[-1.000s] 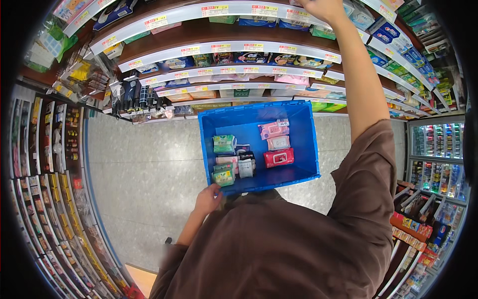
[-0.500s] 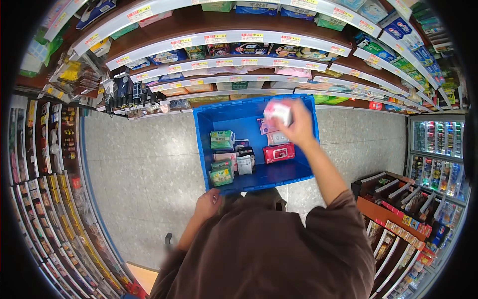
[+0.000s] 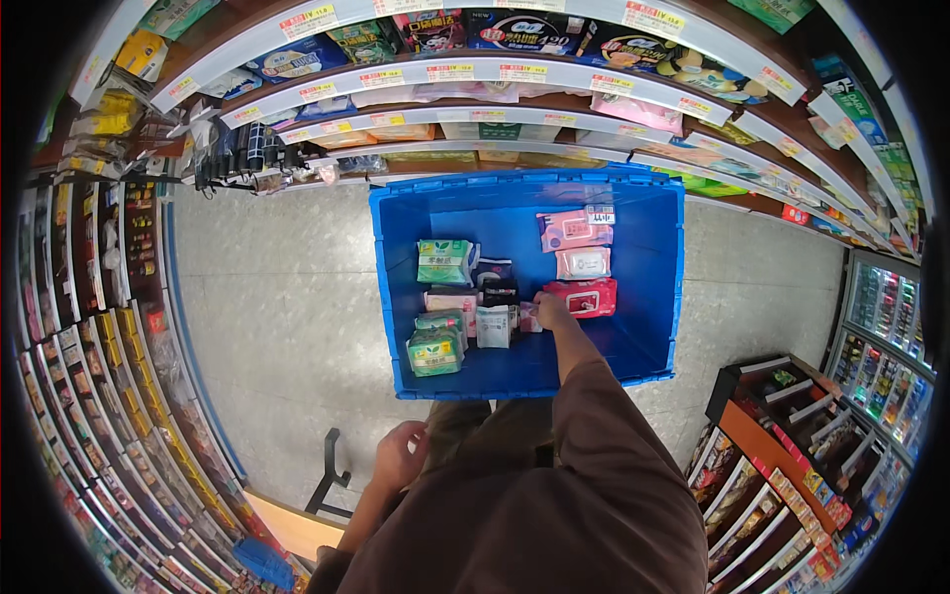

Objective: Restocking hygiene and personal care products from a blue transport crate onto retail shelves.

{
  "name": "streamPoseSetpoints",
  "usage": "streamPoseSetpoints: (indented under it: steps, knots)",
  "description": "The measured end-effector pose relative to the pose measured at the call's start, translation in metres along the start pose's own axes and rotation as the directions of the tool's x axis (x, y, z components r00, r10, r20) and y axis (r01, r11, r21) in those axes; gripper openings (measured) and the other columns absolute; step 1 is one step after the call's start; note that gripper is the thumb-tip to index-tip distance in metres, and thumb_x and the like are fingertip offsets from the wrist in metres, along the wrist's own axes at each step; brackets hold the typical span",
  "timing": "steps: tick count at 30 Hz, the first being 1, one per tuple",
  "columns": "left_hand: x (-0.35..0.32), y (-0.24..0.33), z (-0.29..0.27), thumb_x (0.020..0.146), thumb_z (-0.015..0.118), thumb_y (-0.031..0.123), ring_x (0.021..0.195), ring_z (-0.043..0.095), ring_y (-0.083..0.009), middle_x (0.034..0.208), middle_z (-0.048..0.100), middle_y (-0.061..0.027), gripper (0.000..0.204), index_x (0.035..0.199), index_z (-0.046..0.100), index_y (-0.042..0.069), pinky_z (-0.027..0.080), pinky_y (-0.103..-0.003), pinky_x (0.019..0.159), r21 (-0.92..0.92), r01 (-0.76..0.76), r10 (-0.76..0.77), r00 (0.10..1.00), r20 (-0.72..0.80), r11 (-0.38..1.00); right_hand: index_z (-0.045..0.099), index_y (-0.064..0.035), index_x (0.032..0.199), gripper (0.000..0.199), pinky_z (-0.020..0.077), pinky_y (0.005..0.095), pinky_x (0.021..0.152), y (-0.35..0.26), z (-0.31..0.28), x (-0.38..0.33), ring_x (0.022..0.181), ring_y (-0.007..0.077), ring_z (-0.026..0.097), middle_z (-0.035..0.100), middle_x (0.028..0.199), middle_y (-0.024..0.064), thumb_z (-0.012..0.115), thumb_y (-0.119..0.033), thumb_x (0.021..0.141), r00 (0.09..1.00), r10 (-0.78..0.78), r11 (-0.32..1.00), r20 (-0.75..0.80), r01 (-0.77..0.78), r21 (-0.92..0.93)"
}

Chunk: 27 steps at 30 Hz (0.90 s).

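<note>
Inside a blue plastic crate, my right hand grips a small pink packet low down, fingers closed on its edge. That packet sits beside a white packet. Just past the hand lies a red wipes pack, with a white-and-pink wipes pack and a pink wipes pack beyond it. On the left side are green pads packs, another green pack, a pale pink pack and dark packs. My left hand, empty with loosely bent fingers, hangs by my leg.
Stocked shelves run along the far side, close behind the crate. More shelves line the left. A snack rack and drinks coolers stand on the right. A black metal bar shows near my left arm.
My right hand has lowered a white-and-pink packet from above the crate's far right down into its middle. My left hand has come off the near rim toward me.
</note>
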<state>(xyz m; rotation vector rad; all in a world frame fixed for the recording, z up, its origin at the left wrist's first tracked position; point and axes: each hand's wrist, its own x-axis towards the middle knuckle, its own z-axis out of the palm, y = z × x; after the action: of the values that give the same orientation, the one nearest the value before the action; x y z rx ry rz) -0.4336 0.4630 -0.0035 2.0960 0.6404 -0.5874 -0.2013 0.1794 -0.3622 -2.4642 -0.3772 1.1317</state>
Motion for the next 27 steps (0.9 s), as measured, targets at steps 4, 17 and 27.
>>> streamPoseSetpoints:
  steps: [4, 17, 27]
  knots:
    - [-0.003, -0.004, 0.004, 0.084, 0.066, 0.012, 0.076, 0.068, -0.0280, 0.089, 0.070, -0.0127, 0.019, 0.101, 0.067, 0.004, 0.053, -0.040, 0.070, 0.006, -0.026, 0.026, 1.000, -0.007, 1.000, 0.064, -0.0039, 0.109, 0.041, 0.0501, 0.0460, 0.095, 0.007, 0.020, 0.005, 0.108, 0.0385, 0.063, 0.067, 0.112, 0.0198, 0.077, -0.021, 0.073, 0.999, 0.021, 0.993, -0.029, -0.024, -0.112]
    - [0.023, 0.063, -0.001, 0.085, 0.067, 0.015, 0.081, 0.070, -0.0293, 0.089, 0.070, -0.0141, 0.018, 0.101, 0.067, 0.005, 0.055, -0.040, 0.071, -0.010, -0.324, 0.323, 0.944, -0.062, 0.946, 0.064, -0.0029, 0.104, 0.026, 0.0515, 0.0407, 0.086, -0.162, -0.375, -0.177, 0.097, 0.0362, 0.064, 0.066, 0.100, 0.0164, 0.072, -0.008, 0.080, 0.270, -0.377, 0.865, -0.886, 0.444, -0.232]
    - [0.033, 0.104, -0.022, 0.085, 0.067, 0.013, 0.075, 0.068, -0.0283, 0.086, 0.069, -0.0123, 0.020, 0.103, 0.067, 0.004, 0.055, -0.038, 0.070, 0.018, -0.465, 0.463, 0.877, -0.131, 0.885, 0.050, -0.0033, 0.136, 0.057, 0.0404, 0.0444, 0.106, -0.278, -0.636, -0.226, 0.125, 0.0344, 0.051, 0.055, 0.134, 0.0178, 0.066, -0.012, 0.082, -0.052, -0.661, 0.751, -0.749, -0.061, -0.658]
